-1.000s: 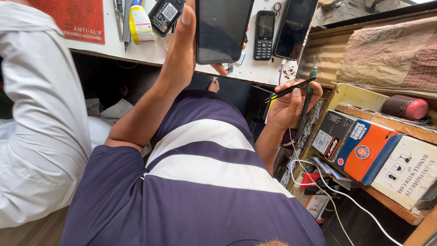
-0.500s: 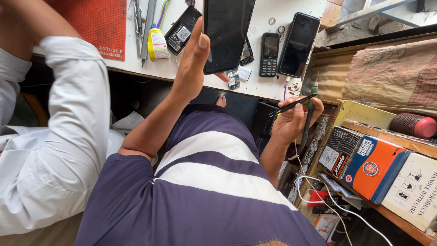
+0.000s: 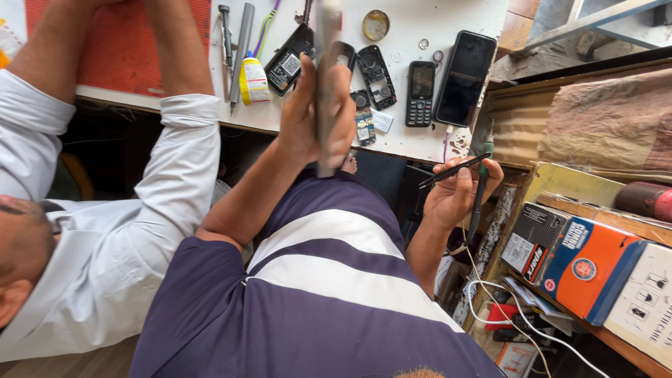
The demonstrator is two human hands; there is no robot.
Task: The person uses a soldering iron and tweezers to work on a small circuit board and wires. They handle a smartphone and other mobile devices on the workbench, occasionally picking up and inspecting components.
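My left hand point(image 3: 306, 112) is raised over the white bench point(image 3: 413, 143) and grips a thin slab-like device point(image 3: 327, 49), seen edge-on and upright. My right hand point(image 3: 453, 199) is lower, at the bench's front edge, and holds slim black tweezers point(image 3: 453, 170) that point left. A green-handled tool point(image 3: 482, 185) hangs next to that hand; whether the hand grips it is unclear. On the bench past my left hand lie an opened phone casing point(image 3: 376, 70), a small keypad phone point(image 3: 421, 93) and a black smartphone point(image 3: 464, 77).
A co-worker in a white shirt point(image 3: 133, 238) sits close on the left, arms reaching over a red mat point(image 3: 119, 49). A yellow bottle point(image 3: 253, 80) and screwdrivers point(image 3: 241, 42) lie nearby. Cardboard boxes point(image 3: 581, 269) and a white cable point(image 3: 521, 329) crowd the shelf at right.
The device in my left hand has turned from face-on to edge-on. The view has shifted, which brings the co-worker's arms and more of the bench into sight. My right hand still holds the tweezers.
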